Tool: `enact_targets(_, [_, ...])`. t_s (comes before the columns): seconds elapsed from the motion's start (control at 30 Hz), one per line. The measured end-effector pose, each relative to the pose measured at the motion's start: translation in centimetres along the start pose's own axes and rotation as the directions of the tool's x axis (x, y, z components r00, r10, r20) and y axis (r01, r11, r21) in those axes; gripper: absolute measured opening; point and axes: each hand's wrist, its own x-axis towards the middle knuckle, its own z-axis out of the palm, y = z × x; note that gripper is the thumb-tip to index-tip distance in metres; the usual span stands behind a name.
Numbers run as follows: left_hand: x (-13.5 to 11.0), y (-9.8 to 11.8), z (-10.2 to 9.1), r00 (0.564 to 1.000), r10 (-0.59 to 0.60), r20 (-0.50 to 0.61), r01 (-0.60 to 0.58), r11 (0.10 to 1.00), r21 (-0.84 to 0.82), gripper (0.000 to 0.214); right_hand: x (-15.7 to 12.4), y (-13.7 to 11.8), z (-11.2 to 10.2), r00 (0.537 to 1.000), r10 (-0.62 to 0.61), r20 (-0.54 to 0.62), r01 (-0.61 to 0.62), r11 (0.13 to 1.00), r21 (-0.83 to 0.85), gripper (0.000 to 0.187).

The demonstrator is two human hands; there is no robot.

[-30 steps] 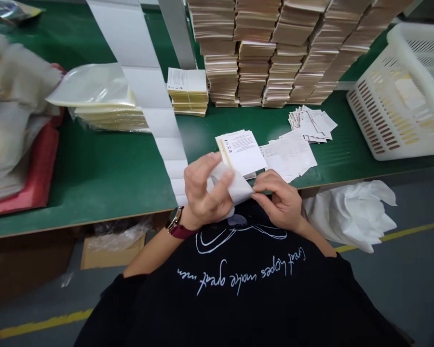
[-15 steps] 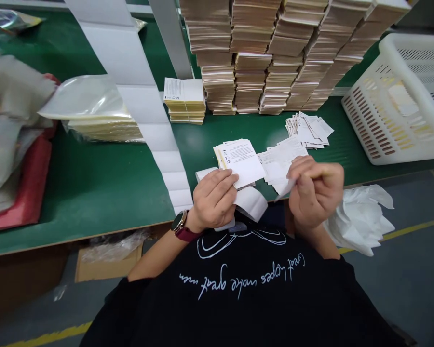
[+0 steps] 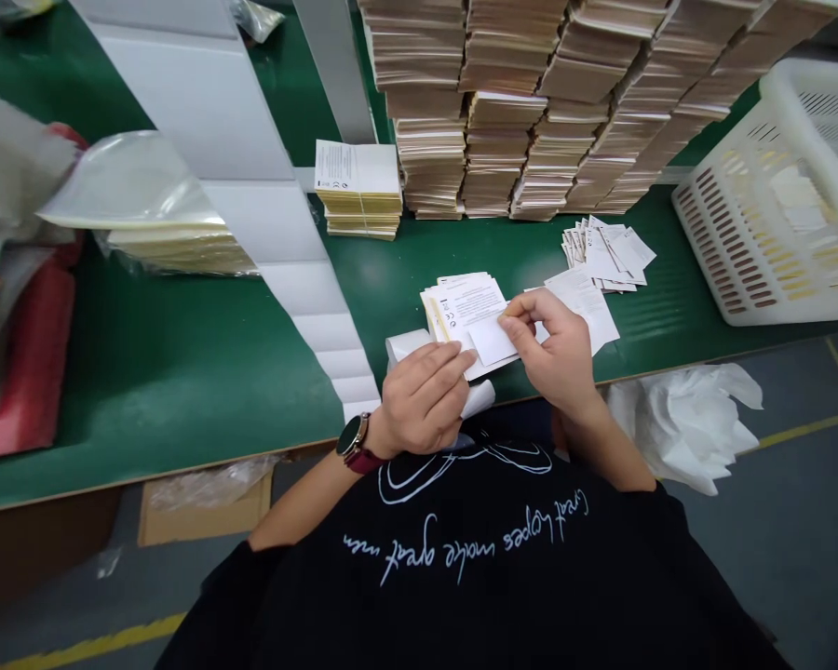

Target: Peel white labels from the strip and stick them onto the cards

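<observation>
Two bare hands at the near edge of a green surface (image 3: pixel 182 354), head view. Left hand (image 3: pixel 419 398) clenched around a curled white label strip (image 3: pixel 406 344), which shows on both sides of the hand; wristwatch with dark red strap (image 3: pixel 354 439) on that wrist. Right hand (image 3: pixel 551 349) grasping a small white label (image 3: pixel 493 337) between thumb and fingertips, label lying on top of a stack of printed leaflets (image 3: pixel 461 307), just between both hands. Loose printed sheets (image 3: pixel 576 302) right of the right hand, more scattered papers (image 3: pixel 604 256) farther right. Far side: tall stacks of brown-edged booklets (image 3: pixel 503 102), small banded stack of cards (image 3: pixel 358 186). Long white label sheet (image 3: pixel 251 205) runs from far to near, left of the hands. Left: clear plastic bag (image 3: pixel 126 181) over yellow-edged sheets, red tray (image 3: pixel 34 372). Right: white plastic basket (image 3: pixel 761 205). Crumpled white plastic (image 3: pixel 684 428) on the floor, near right.
</observation>
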Motion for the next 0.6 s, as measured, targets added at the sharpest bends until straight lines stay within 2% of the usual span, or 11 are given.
enact_targets(0.07, [0.0, 0.0, 0.0, 1.000, -0.009, 0.014, 0.009, 1.000, -0.004, 0.017, 0.0, 0.0, 0.0, 1.000, -0.030, -0.001, 0.029, 0.999, -0.046, 0.009])
enact_targets(0.17, [0.0, 0.1, -0.1, 0.999, -0.020, 0.035, 0.020, 1.000, -0.005, 0.018, -0.2, -0.1, 0.3, 0.991, -0.130, -0.005, 0.126, 0.969, -0.213, 0.010])
enact_targets(0.27, [0.1, 0.1, -0.2, 0.999, -0.024, 0.037, 0.024, 1.000, -0.007, 0.019, -0.5, -0.4, 0.7, 0.968, -0.247, 0.041, 0.239, 0.862, -0.447, 0.011])
enact_targets(0.33, [0.2, 0.1, -0.2, 0.999, -0.018, 0.026, 0.018, 1.000, -0.007, 0.019, -0.5, -0.5, 0.8, 0.963, -0.263, 0.062, 0.250, 0.780, -0.574, 0.013])
enact_targets(0.4, [0.3, 0.1, -0.2, 1.000, -0.013, 0.016, 0.013, 1.000, -0.003, 0.020, -0.2, -0.3, 0.4, 0.978, -0.207, 0.013, 0.168, 0.756, -0.632, 0.027])
enact_targets(0.43, [0.4, 0.0, -0.1, 1.000, -0.012, 0.013, 0.012, 1.000, -0.001, 0.020, 0.0, 0.0, 0.1, 0.987, -0.159, -0.032, 0.104, 0.771, -0.628, 0.032])
enact_targets(0.5, [0.4, 0.0, -0.1, 1.000, -0.019, 0.013, 0.019, 1.000, -0.002, 0.020, 0.6, 0.6, -0.7, 0.996, -0.032, -0.081, -0.017, 0.841, -0.541, 0.031])
enact_targets(0.53, [0.4, 0.0, -0.1, 1.000, -0.022, 0.014, 0.022, 1.000, -0.005, 0.020, 0.7, 0.9, -1.1, 0.997, 0.037, -0.062, -0.061, 0.886, -0.459, 0.028])
enact_targets(0.6, [0.3, 0.0, 0.0, 1.000, -0.013, 0.010, 0.013, 1.000, -0.011, 0.020, 0.9, 1.3, -1.5, 0.988, 0.150, 0.046, -0.134, 0.958, -0.255, 0.023])
